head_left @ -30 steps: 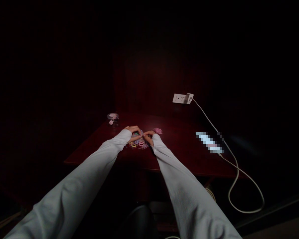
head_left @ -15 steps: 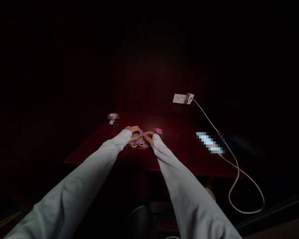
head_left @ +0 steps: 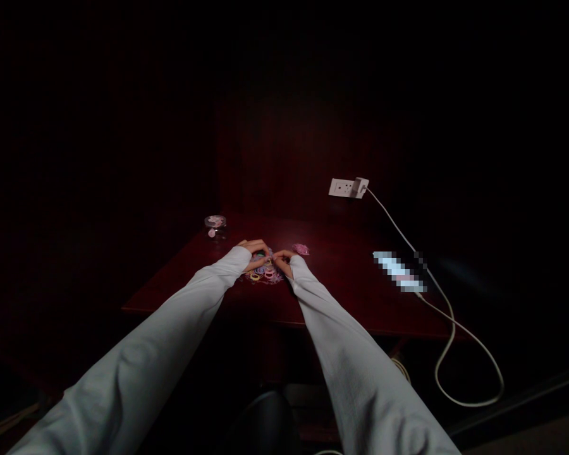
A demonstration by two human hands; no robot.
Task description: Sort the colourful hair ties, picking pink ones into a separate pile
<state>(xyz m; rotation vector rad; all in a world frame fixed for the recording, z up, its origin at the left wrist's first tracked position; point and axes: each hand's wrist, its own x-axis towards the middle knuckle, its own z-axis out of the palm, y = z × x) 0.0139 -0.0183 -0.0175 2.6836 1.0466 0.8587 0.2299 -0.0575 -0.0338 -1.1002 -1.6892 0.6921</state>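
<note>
A pile of small coloured hair ties [head_left: 265, 274], in yellow, pink, purple and green, lies on the dark red table [head_left: 341, 297]. Over its left side is my left hand [head_left: 255, 251], fingers curled and thumb and fingertips pinched together. My right hand [head_left: 284, 258] meets it from the right, also in a pinch. Whatever is between the fingertips is too small and dim to make out. Just beyond my right hand sits a smaller heap of pink hair ties [head_left: 301, 249].
A clear round jar [head_left: 215, 227] with a pink-patterned lid stands at the back left. On the right lies a lit phone [head_left: 399, 272], its white cable [head_left: 448, 303] running to a charger [head_left: 359, 187] in the wall socket [head_left: 341, 188]. The cable loops past the table edge.
My fingertips have shifted very slightly over the pile. The arms and everything else on the table look the same.
</note>
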